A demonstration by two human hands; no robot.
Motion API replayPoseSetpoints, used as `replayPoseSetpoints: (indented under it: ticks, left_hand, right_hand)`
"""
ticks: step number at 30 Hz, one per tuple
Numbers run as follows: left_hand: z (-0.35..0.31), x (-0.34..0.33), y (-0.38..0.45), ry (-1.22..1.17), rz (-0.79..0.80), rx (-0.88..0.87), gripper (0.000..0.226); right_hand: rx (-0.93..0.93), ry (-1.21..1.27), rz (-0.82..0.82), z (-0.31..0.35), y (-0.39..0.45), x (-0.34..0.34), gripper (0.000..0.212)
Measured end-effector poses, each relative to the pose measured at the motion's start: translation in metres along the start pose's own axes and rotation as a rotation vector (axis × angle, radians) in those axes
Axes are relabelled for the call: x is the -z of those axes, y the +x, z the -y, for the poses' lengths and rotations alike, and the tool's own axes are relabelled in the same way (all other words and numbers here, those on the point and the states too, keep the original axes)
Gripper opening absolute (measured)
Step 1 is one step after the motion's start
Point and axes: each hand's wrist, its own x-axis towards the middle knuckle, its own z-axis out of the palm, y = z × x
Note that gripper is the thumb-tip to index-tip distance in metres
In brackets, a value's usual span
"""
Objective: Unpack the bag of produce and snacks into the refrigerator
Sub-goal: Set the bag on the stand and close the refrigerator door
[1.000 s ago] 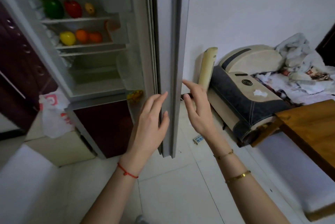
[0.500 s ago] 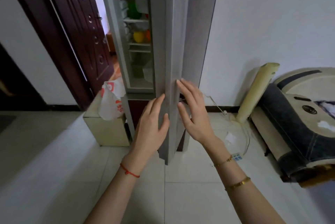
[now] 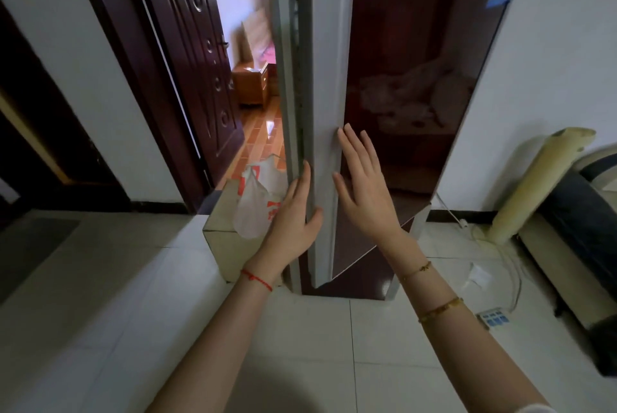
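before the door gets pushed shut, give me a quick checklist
1. Door nearly closed: ok, narrow gap left.
2. Left hand at the door's edge, thumb on its face: not ok, fingers near the gap.
3. Right hand flat on the dark front, fingers straight: ok.
4. Bag beside the fridge, out of the door's path: ok.
5. Food all inside: cannot tell, shelves hidden.

White tiled floor (image 3: 300,346) fills the lower frame; refrigerator (image 3: 400,78) stands centre; power strip (image 3: 493,318) lower right.
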Motion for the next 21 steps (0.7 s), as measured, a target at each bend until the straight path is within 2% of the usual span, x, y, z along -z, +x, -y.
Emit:
replayPoseSetpoints:
  ticks: [6, 10, 21]
  left_hand:
    - [0.047, 0.022, 0.051, -0.115, -0.011, 0.050, 0.082]
    - [0.066, 0.035, 0.082, -0.287, -0.025, 0.118, 0.076]
    - [0.127, 0.053, 0.178, -0.264, -0.085, 0.097, 0.068]
  right_hand:
    - [0.043, -0.075, 0.073, -0.010, 0.048, -0.040, 0.064]
    - [0.079, -0.121, 0.095, -0.021, 0.078, -0.068, 0.066]
    - [0.103, -0.270, 0.131, -0.061, 0.158, -0.128, 0.066]
